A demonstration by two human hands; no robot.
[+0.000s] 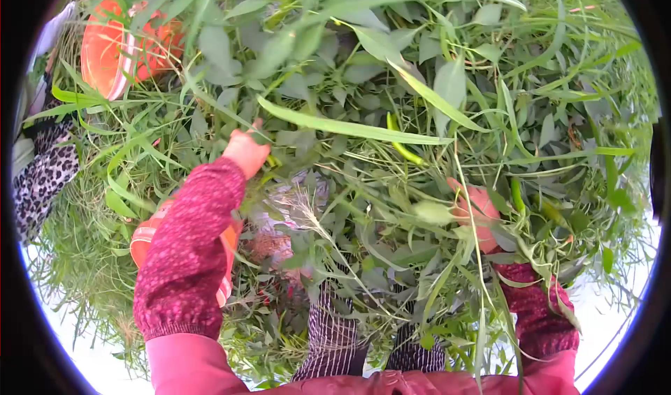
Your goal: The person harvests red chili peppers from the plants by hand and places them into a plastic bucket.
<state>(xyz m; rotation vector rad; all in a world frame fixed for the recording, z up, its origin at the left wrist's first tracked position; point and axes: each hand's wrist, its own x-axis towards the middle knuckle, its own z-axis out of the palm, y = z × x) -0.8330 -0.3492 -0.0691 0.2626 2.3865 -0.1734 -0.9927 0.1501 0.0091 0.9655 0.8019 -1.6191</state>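
My left hand [248, 152] is closed over the plants at centre left, above an orange bucket. Slim yellow-green chili peppers [273, 162] show at its fingers, partly hidden by the hand. My right hand [478, 212] is in among the leaves at the right, its fingers mostly covered. Close beside it hangs a green chili pepper [517, 195]. Between my hands, a longer, bent light-green chili pepper [404, 143] hangs among the leaves. The orange bucket [145, 236] with pale stripes stands partly behind my left sleeve.
Another orange bucket [105, 51] lies tilted in the grass at upper left. Leopard-print cloth [47, 168], seemingly another person's clothing, shows at the left edge. Dense chili plants and long grass blades [349, 126] surround my arms. My striped trouser legs [332, 332] are below.
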